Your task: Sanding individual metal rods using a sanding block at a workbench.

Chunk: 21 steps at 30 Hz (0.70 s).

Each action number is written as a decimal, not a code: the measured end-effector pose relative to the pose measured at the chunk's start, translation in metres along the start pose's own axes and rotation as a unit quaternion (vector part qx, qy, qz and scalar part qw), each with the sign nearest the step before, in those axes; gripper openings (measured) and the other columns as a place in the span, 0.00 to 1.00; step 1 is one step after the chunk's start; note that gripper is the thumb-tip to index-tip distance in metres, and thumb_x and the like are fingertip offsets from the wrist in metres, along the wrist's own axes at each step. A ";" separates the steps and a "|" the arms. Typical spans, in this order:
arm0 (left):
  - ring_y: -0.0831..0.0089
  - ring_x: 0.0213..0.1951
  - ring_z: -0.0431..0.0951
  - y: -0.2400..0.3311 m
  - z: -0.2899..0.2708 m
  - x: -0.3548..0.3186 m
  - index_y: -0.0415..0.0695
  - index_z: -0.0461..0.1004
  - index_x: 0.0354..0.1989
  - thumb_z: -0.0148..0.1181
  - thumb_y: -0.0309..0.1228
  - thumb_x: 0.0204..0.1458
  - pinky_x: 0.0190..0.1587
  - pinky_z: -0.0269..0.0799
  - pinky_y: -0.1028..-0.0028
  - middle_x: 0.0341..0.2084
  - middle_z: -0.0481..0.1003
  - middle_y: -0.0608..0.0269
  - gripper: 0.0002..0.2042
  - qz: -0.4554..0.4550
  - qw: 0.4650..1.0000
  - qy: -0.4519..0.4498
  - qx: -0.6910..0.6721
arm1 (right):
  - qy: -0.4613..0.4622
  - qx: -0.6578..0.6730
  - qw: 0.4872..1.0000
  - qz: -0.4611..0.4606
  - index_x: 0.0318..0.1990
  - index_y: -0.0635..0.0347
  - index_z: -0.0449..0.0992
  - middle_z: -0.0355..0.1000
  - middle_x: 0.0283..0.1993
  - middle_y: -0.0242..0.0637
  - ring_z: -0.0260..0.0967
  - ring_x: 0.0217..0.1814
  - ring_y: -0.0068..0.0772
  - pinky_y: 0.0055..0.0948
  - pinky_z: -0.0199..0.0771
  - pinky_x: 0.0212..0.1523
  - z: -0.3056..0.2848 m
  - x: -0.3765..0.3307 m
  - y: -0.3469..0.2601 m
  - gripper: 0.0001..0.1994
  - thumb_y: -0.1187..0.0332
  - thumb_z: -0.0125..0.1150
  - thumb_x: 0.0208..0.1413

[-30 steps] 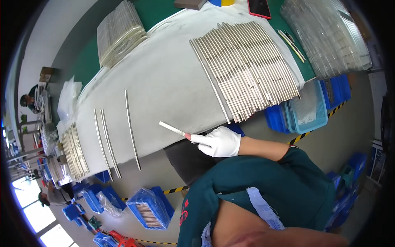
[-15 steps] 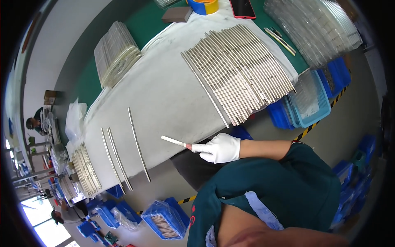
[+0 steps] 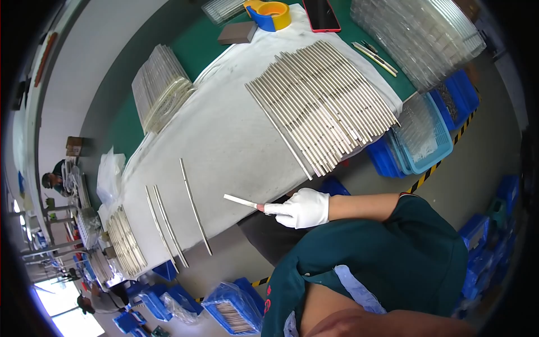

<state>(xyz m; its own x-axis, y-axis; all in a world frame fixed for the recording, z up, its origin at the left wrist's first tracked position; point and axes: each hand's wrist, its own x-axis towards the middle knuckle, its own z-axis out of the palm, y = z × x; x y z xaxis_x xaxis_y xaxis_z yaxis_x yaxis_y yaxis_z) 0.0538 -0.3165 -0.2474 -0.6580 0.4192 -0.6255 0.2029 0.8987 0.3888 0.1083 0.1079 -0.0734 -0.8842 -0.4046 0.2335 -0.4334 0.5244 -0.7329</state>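
- Far left, 9 o'clock of the cloth: a fanned bundle of metal rods [image 3: 124,241] at the worktop [image 3: 202,45] end.
- Just right of it, a pair of loose rods [image 3: 163,224] and a single rod [image 3: 193,205], apart from each other, lying on the white cloth [image 3: 224,129].
- At 11 o'clock of the cloth: a stack of clear trays [image 3: 160,84] on the green surface.
- Below the worktop edge, 6 o'clock: a blue bin [image 3: 233,306] holding rods wrapped in clear plastic. More blue bins lie left of it, contents unclear.
- Centre: right hand [image 3: 303,208], white-gloved, closed around a thin white stick [image 3: 241,200]. The stick points to 9 o'clock, its tip over the near cloth edge and touching no rod. Left hand is out of view.
- Judgement: the stick is poised between rod groups. Working on a rod would call for bringing the tip to the single rod at 9 o'clock or the big row at 1 o'clock.
- At 1 o'clock of the hand: a wide row of rods [image 3: 323,106], side by side.
- Top, 12 o'clock: a dark block [image 3: 237,32], a tape dispenser [image 3: 269,12] and a phone [image 3: 321,14].
- Right, 3 o'clock: a light-blue crate [image 3: 426,135] with clear plastic pieces inside, resting on darker blue bins.
- At 2 o'clock: a tall pile of clear trays [image 3: 421,33].
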 end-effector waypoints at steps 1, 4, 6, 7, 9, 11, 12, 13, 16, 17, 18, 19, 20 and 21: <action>0.58 0.43 0.75 0.000 -0.001 0.000 0.41 0.69 0.51 0.44 0.47 0.57 0.46 0.69 0.69 0.45 0.73 0.54 0.23 -0.001 1.000 -0.004 0.006 | 0.001 0.000 1.000 0.000 0.64 0.44 0.55 0.68 0.17 0.38 0.63 0.13 0.40 0.37 0.63 0.15 0.000 0.000 0.000 0.27 0.63 0.48 0.54; 0.58 0.44 0.75 -0.001 -0.002 -0.001 0.41 0.69 0.51 0.44 0.47 0.56 0.46 0.69 0.69 0.45 0.73 0.54 0.23 -0.003 1.000 -0.015 0.025 | -0.010 0.001 1.000 0.012 0.64 0.43 0.55 0.69 0.18 0.39 0.64 0.13 0.41 0.38 0.64 0.16 0.000 -0.001 0.000 0.27 0.63 0.48 0.54; 0.58 0.44 0.75 -0.002 -0.004 -0.002 0.41 0.68 0.51 0.45 0.47 0.56 0.46 0.69 0.69 0.45 0.73 0.54 0.23 -0.005 0.999 -0.022 0.038 | -0.009 0.007 1.000 0.012 0.64 0.42 0.55 0.70 0.18 0.40 0.64 0.13 0.42 0.39 0.65 0.17 0.001 -0.001 0.001 0.27 0.62 0.47 0.54; 0.58 0.44 0.75 -0.002 -0.004 -0.003 0.41 0.68 0.51 0.45 0.47 0.56 0.46 0.69 0.69 0.45 0.73 0.54 0.23 -0.006 0.999 -0.026 0.044 | -0.009 0.008 1.000 0.011 0.64 0.42 0.55 0.70 0.18 0.40 0.64 0.13 0.42 0.39 0.65 0.17 0.001 -0.001 0.001 0.27 0.62 0.47 0.54; 0.58 0.44 0.75 -0.003 -0.006 -0.005 0.41 0.68 0.51 0.45 0.47 0.56 0.46 0.69 0.69 0.46 0.73 0.54 0.23 -0.009 0.998 -0.033 0.056 | -0.002 0.004 1.000 0.006 0.64 0.42 0.55 0.70 0.18 0.40 0.64 0.13 0.42 0.39 0.65 0.17 0.001 -0.001 0.000 0.27 0.63 0.47 0.54; 0.58 0.44 0.75 -0.002 -0.007 -0.008 0.41 0.68 0.51 0.45 0.47 0.56 0.46 0.69 0.69 0.46 0.73 0.53 0.24 -0.013 0.997 -0.040 0.068 | 0.002 0.004 1.000 0.002 0.64 0.43 0.55 0.70 0.19 0.40 0.64 0.13 0.42 0.38 0.65 0.16 0.001 -0.001 0.000 0.27 0.63 0.48 0.54; 0.58 0.44 0.75 -0.002 -0.007 -0.010 0.41 0.68 0.51 0.45 0.47 0.56 0.46 0.69 0.68 0.46 0.72 0.53 0.24 -0.014 0.996 -0.043 0.073 | 0.007 0.004 1.000 0.000 0.64 0.43 0.54 0.70 0.19 0.40 0.64 0.13 0.42 0.38 0.65 0.16 0.000 0.000 0.000 0.28 0.64 0.48 0.54; 0.57 0.44 0.75 -0.002 -0.009 -0.011 0.41 0.68 0.51 0.45 0.47 0.56 0.47 0.69 0.68 0.46 0.72 0.53 0.24 -0.016 0.996 -0.045 0.080 | 0.007 0.004 1.000 -0.002 0.64 0.43 0.54 0.70 0.19 0.40 0.64 0.13 0.42 0.38 0.65 0.16 0.000 0.000 0.000 0.28 0.64 0.48 0.54; 0.57 0.44 0.74 -0.001 -0.013 -0.014 0.41 0.68 0.51 0.45 0.47 0.56 0.47 0.69 0.68 0.46 0.72 0.53 0.24 -0.021 0.994 -0.052 0.099 | 0.023 -0.008 1.000 -0.010 0.65 0.43 0.54 0.70 0.19 0.39 0.64 0.13 0.41 0.37 0.65 0.16 0.000 -0.001 -0.001 0.28 0.64 0.48 0.53; 0.57 0.45 0.74 -0.001 -0.015 -0.015 0.41 0.68 0.51 0.45 0.48 0.56 0.47 0.69 0.68 0.46 0.72 0.53 0.24 -0.022 0.993 -0.054 0.105 | 0.028 -0.007 1.000 -0.012 0.65 0.43 0.54 0.70 0.19 0.39 0.64 0.13 0.40 0.37 0.65 0.15 -0.001 -0.001 -0.001 0.29 0.65 0.48 0.53; 0.57 0.45 0.74 0.000 -0.017 -0.017 0.41 0.68 0.51 0.45 0.48 0.56 0.47 0.69 0.68 0.46 0.72 0.53 0.24 -0.024 0.992 -0.056 0.112 | 0.034 -0.006 0.999 -0.013 0.65 0.43 0.53 0.70 0.19 0.39 0.64 0.13 0.40 0.36 0.65 0.15 -0.002 0.000 -0.002 0.29 0.65 0.48 0.53; 0.57 0.45 0.74 0.000 -0.019 -0.018 0.41 0.68 0.52 0.45 0.48 0.56 0.47 0.69 0.68 0.46 0.72 0.53 0.24 -0.025 0.991 -0.059 0.119 | 0.035 -0.006 0.999 -0.015 0.65 0.43 0.53 0.70 0.19 0.39 0.64 0.13 0.40 0.36 0.65 0.15 -0.002 -0.001 -0.002 0.29 0.65 0.48 0.53; 0.57 0.45 0.74 0.000 -0.021 -0.019 0.41 0.68 0.52 0.45 0.48 0.56 0.47 0.69 0.68 0.46 0.72 0.53 0.24 -0.027 0.990 -0.061 0.126 | 0.040 -0.009 0.999 -0.016 0.65 0.43 0.54 0.70 0.19 0.38 0.64 0.12 0.40 0.37 0.65 0.15 -0.002 -0.001 -0.003 0.29 0.65 0.48 0.53; 0.57 0.45 0.74 0.000 -0.024 -0.020 0.41 0.68 0.52 0.45 0.48 0.56 0.47 0.69 0.68 0.46 0.72 0.53 0.24 -0.028 0.989 -0.063 0.133 | 0.046 -0.011 0.999 -0.018 0.65 0.43 0.54 0.70 0.19 0.38 0.64 0.12 0.40 0.37 0.65 0.15 -0.002 -0.001 -0.003 0.29 0.64 0.49 0.53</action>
<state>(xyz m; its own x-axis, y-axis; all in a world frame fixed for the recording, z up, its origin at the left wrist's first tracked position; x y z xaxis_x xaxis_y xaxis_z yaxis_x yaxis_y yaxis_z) 0.0501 -0.3275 -0.2186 -0.5823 0.3651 -0.7263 0.3630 0.9162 0.1695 0.1102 0.1078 -0.0703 -0.8801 -0.3529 0.3176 -0.4675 0.5282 -0.7088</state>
